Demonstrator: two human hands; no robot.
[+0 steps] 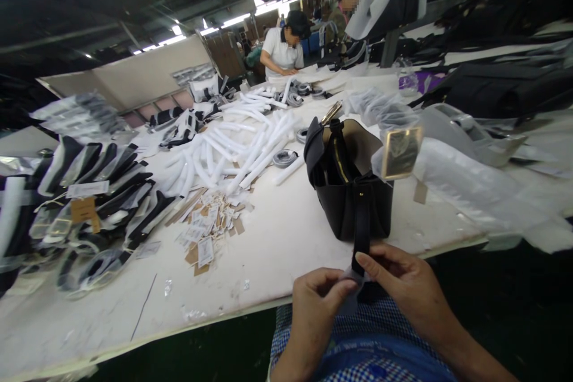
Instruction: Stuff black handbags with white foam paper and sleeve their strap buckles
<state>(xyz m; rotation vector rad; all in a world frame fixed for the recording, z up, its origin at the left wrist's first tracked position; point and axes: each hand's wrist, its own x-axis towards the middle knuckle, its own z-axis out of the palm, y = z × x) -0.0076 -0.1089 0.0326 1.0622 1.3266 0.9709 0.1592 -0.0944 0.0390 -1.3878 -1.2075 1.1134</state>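
Note:
A black handbag (329, 209) stands on the table in front of me, its top gaping and a gold zip showing inside. Its black strap (362, 221) hangs down from the near end over the table's edge. My left hand (316, 304) pinches a piece of thin white wrapping (350, 301) at the strap's lower part. On the other side, my right hand (403, 280) is closed on the strap, thumb pressed against it. A square gold buckle (401, 152) in clear wrap sits by the bag's right side.
White foam tubes (224, 149) are heaped beyond the bag. Paper tags (208, 230) lie in a pile to the left, near wrapped black bags (107, 197). White wrapping sheets (474, 185) cover the table's right side. Two people work across the table (268, 262).

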